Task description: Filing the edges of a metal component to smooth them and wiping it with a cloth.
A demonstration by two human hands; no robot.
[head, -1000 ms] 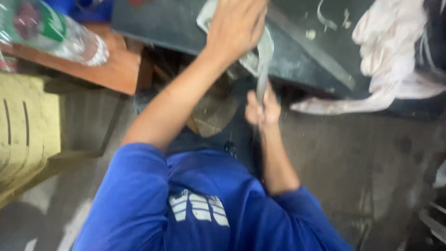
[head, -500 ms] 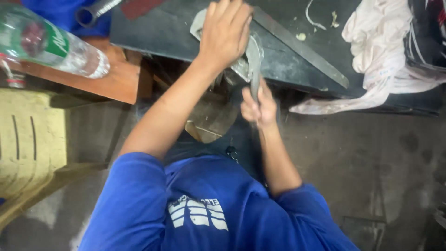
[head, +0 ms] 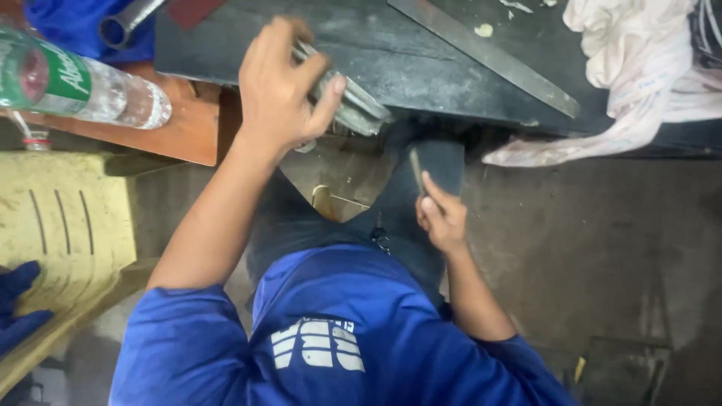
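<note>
My left hand [head: 280, 90] grips a bundle of grey metal strips [head: 350, 101] at the near edge of a dark worktop [head: 444, 68]. My right hand [head: 442, 216] is lower, over my dark trouser leg [head: 421, 188], and pinches one thin strip [head: 416, 171] that points up towards the worktop's edge. I wear a blue shirt [head: 331, 338], seen from above.
A clear plastic bottle with a green label [head: 83, 83] lies on an orange-brown board [head: 188, 128] at the left. A long metal bar [head: 489, 56] and crumpled white cloth [head: 639, 68] lie on the worktop. A yellow plastic stool [head: 60, 225] stands at the left. Grey concrete floor [head: 587, 248] at the right.
My left hand slid down and left along the worktop with the bundle. My right hand dropped away from the bundle towards my lap, keeping one strip.
</note>
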